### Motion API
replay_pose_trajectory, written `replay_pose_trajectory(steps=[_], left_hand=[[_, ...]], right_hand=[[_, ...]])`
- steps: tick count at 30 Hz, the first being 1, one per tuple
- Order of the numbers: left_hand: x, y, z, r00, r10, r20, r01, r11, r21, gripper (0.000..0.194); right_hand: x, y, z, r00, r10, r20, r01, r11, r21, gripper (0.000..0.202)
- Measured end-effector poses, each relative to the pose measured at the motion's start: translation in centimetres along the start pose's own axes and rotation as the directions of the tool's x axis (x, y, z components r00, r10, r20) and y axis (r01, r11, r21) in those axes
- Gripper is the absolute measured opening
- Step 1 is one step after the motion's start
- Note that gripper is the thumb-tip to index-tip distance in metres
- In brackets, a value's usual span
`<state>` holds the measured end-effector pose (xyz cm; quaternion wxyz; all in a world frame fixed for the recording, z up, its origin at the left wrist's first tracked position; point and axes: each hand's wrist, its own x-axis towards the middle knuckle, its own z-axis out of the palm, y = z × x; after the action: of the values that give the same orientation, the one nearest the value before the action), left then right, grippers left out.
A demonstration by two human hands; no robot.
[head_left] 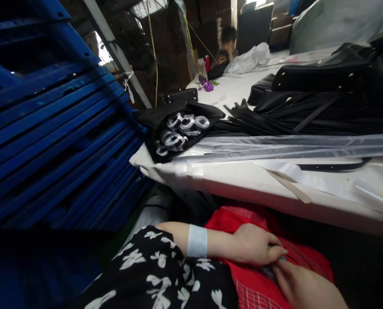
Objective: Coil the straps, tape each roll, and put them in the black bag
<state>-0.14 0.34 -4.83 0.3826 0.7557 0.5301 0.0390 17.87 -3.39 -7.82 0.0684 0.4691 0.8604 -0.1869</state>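
Low in the head view, my left hand and my right hand meet over the red checked cloth on my lap. The fingers of both are closed in a pinch around a small dark grey piece. Most of that piece is hidden by my fingers, and its kind cannot be made out. A pale blue patch wraps my left forearm.
The white-covered table carries coiled strips on black material, long plastic-wrapped strips, black straps and black leather-like pieces. Blue pallets are stacked at left. A person is at the table's far end.
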Motion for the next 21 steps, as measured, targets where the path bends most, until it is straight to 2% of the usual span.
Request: replay_pose_trajectory(steps=[3, 6, 9, 13, 17, 21], left_hand=[[-0.2, 0.1, 0.0, 1.000, 0.005, 0.020, -0.006, 1.000, 0.028, 0.044], [-0.3, 0.4, -0.2, 0.998, 0.032, 0.046, -0.036, 0.996, 0.078, 0.046], [-0.3, 1.0, -0.4, 0.996, 0.040, 0.076, -0.046, 0.996, 0.079, 0.048], [-0.1, 1.4, -0.3, 0.999, -0.003, 0.048, 0.000, 0.998, 0.064, 0.042], [0.5, 0.4, 0.0, 0.999, 0.003, 0.051, 0.000, 0.997, -0.073, 0.039], [0.6, -1.2, 0.4, 0.996, 0.021, 0.082, 0.002, 0.960, -0.279, 0.039]], right_hand=[[-0.1, -0.6, 0.1, 1.000, -0.012, -0.005, 0.011, 0.995, -0.100, 0.031], [-0.2, -1.5, -1.5, 0.999, 0.009, 0.038, -0.005, 0.994, -0.105, 0.026], [-0.4, -2.4, -3.1, 0.994, 0.091, 0.061, -0.083, 0.989, -0.123, 0.024], [-0.5, -3.0, -3.4, 0.998, 0.058, -0.040, -0.064, 0.982, -0.180, 0.023], [-0.2, -2.7, -2.6, 0.988, 0.090, -0.128, -0.106, 0.986, -0.127, 0.030], [-0.7, -2.1, -3.2, 0.994, 0.056, -0.096, -0.049, 0.997, 0.066, 0.028]])
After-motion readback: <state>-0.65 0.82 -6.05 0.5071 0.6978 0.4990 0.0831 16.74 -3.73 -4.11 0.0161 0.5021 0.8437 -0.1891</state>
